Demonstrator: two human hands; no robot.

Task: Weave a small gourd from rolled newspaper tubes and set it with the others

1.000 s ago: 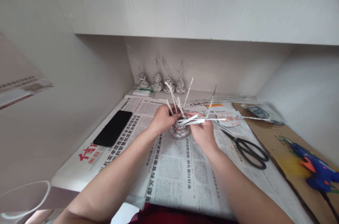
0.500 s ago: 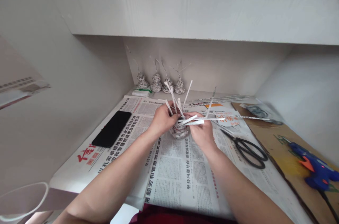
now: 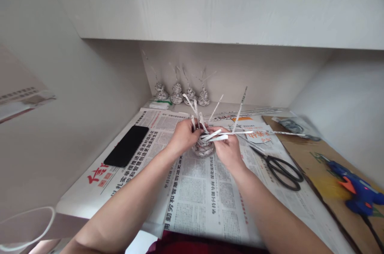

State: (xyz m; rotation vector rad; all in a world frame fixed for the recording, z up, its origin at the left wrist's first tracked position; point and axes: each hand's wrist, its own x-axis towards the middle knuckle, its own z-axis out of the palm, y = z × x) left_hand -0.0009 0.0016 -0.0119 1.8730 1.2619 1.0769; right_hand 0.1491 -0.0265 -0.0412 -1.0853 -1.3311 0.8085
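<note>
Head cam, looking fwd & down

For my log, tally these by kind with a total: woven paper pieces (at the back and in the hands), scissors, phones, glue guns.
Woven pieces at the back: 4
Woven piece between the left hand and right hand: 1
Scissors: 1 pair
Black phone: 1
Blue glue gun: 1
Total: 8

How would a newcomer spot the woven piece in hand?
Find the newspaper. Over it, between the left hand and right hand, is the woven piece. Unlike the four woven figures by the back wall, it is held, white strips fanning out.
</note>
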